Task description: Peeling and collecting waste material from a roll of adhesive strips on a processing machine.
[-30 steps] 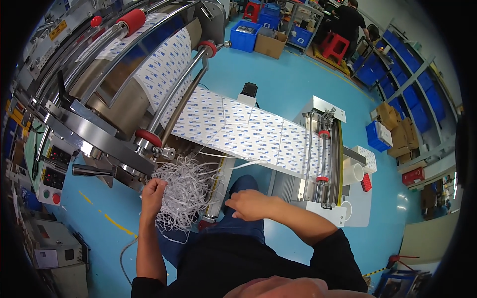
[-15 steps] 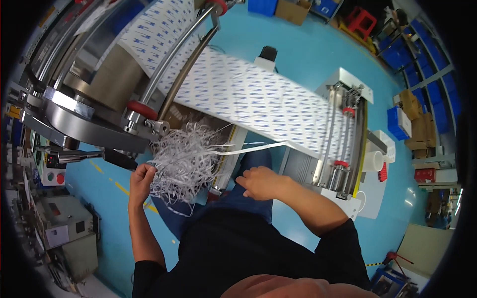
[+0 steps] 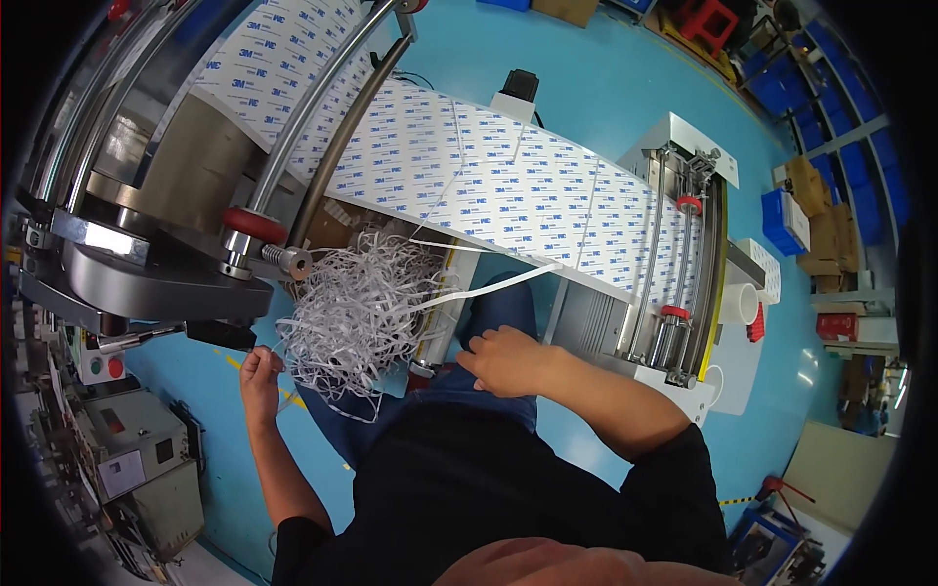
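Note:
A big tangle of narrow white paper strips (image 3: 357,317) hangs in front of me, below a wide white sheet (image 3: 489,181) with blue print. One longer strip (image 3: 493,286) runs from the tangle up to the sheet's near edge. At the tangle's left side is my left hand (image 3: 260,379), its fingers pinched together; whatever is between them is too small to make out. My right hand (image 3: 503,361) is over my jeans, right of the tangle, with loosely bent fingers a little apart and nothing visible in them.
Metal rollers (image 3: 318,93) with a red collar (image 3: 256,226) stand at left, above a black lever (image 3: 220,334). The sheet reaches a second roller unit (image 3: 674,269) on the right. Blue bins (image 3: 785,220) and a grey cabinet (image 3: 147,439) are farther out.
My left hand has shifted slightly left and down, still pinched. The right hand stays almost in place. The printed sheet looks sharper, with thin lines across it, and the view has shifted a little.

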Demonstrator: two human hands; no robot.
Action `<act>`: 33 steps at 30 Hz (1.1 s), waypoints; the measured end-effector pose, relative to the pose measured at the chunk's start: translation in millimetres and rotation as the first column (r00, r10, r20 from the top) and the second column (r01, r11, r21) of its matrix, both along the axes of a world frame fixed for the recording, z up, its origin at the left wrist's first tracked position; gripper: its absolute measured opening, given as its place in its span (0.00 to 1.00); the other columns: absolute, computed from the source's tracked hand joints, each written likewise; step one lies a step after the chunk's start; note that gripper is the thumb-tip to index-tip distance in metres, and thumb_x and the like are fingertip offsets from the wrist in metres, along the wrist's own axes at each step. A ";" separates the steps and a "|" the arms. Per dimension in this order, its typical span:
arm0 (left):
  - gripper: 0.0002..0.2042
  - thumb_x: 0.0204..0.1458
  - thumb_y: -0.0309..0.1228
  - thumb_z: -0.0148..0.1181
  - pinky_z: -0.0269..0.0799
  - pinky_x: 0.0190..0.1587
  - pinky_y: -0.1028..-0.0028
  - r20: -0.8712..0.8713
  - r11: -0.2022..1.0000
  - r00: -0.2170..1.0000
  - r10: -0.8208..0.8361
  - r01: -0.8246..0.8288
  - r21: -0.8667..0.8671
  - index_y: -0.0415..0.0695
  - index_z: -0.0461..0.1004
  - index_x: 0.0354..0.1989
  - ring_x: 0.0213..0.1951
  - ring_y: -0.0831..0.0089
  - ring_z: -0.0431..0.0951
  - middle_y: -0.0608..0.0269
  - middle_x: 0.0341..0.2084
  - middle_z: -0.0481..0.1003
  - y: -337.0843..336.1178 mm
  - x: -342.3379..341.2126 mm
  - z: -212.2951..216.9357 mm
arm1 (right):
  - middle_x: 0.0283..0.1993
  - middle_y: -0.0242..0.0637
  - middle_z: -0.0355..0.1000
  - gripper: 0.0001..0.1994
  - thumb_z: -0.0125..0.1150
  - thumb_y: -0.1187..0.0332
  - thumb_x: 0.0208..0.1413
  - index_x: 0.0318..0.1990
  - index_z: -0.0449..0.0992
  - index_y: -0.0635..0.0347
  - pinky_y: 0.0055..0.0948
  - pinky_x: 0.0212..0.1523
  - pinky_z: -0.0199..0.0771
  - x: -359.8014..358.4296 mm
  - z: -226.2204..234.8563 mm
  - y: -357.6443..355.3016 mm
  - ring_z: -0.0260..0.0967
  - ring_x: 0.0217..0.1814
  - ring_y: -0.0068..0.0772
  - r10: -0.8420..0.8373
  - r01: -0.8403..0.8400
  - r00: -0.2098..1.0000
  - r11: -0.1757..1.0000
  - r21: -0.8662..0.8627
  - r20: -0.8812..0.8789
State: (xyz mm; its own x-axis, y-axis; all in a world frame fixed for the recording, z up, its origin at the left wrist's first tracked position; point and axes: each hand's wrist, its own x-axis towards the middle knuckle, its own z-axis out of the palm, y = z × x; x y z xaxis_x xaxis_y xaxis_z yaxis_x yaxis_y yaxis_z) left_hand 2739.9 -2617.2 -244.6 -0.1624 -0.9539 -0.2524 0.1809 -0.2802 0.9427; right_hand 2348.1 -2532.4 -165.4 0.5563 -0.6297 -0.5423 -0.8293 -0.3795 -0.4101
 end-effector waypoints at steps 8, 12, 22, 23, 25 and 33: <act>0.07 0.56 0.32 0.52 0.56 0.34 0.78 -0.049 0.999 0.999 -0.016 0.015 -0.032 0.44 0.66 0.28 0.25 0.79 0.60 0.70 0.20 0.62 -8.2 -1.4 -11.7 | 0.42 0.45 0.69 0.18 0.57 0.60 0.51 0.47 0.69 0.61 0.38 0.45 0.65 -3.1 -10.1 -4.9 0.67 0.47 0.44 0.022 -0.022 1.000 1.000 0.001 0.005; 0.07 0.56 0.32 0.52 0.57 0.34 0.78 -0.071 1.000 0.997 -0.005 0.004 -0.022 0.44 0.67 0.28 0.26 0.79 0.62 0.70 0.20 0.63 -7.7 -3.0 -7.4 | 0.42 0.45 0.69 0.18 0.58 0.60 0.50 0.46 0.69 0.60 0.38 0.45 0.66 0.3 -0.7 -6.0 0.67 0.47 0.44 0.025 -0.025 1.000 0.999 0.022 -0.011; 0.08 0.55 0.33 0.53 0.58 0.35 0.77 -0.066 0.999 0.998 -0.008 0.005 -0.045 0.43 0.67 0.28 0.26 0.78 0.62 0.69 0.20 0.63 0.2 5.8 9.1 | 0.42 0.44 0.69 0.18 0.58 0.59 0.50 0.45 0.70 0.59 0.38 0.44 0.67 6.0 13.8 -2.3 0.67 0.47 0.44 0.051 -0.048 0.998 0.997 0.053 -0.048; 0.08 0.55 0.33 0.53 0.58 0.35 0.77 -0.049 0.999 0.999 0.002 -0.003 -0.039 0.43 0.67 0.28 0.26 0.78 0.62 0.69 0.20 0.63 0.9 5.9 11.6 | 0.42 0.44 0.69 0.18 0.58 0.59 0.50 0.45 0.70 0.59 0.38 0.44 0.67 6.5 14.8 -2.2 0.67 0.47 0.44 0.053 -0.051 0.998 0.998 0.048 -0.046; 0.08 0.54 0.33 0.54 0.58 0.35 0.77 -0.029 0.999 0.999 0.013 -0.014 -0.037 0.43 0.67 0.27 0.26 0.78 0.62 0.69 0.20 0.63 1.3 7.3 15.5 | 0.42 0.44 0.69 0.18 0.57 0.59 0.51 0.45 0.70 0.60 0.37 0.44 0.66 6.8 16.4 -2.0 0.67 0.47 0.44 0.046 -0.045 0.998 0.999 0.029 -0.034; 0.07 0.53 0.31 0.54 0.58 0.37 0.78 0.102 0.997 0.993 -0.055 0.061 -0.055 0.43 0.66 0.26 0.27 0.79 0.63 0.69 0.21 0.63 -8.4 41.8 12.7 | 0.42 0.44 0.69 0.18 0.57 0.59 0.51 0.45 0.70 0.60 0.38 0.44 0.66 21.2 7.9 -17.4 0.67 0.46 0.44 0.056 -0.054 0.998 0.997 0.046 -0.031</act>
State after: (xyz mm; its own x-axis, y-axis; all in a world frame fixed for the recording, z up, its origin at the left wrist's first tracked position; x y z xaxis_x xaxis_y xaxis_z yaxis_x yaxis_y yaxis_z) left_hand 2781.6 -2625.5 -231.9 -0.1947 -0.9570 -0.2149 0.0699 -0.2321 0.9702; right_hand 2369.3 -2549.8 -157.5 0.5711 -0.5731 -0.5877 -0.8208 -0.4065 -0.4012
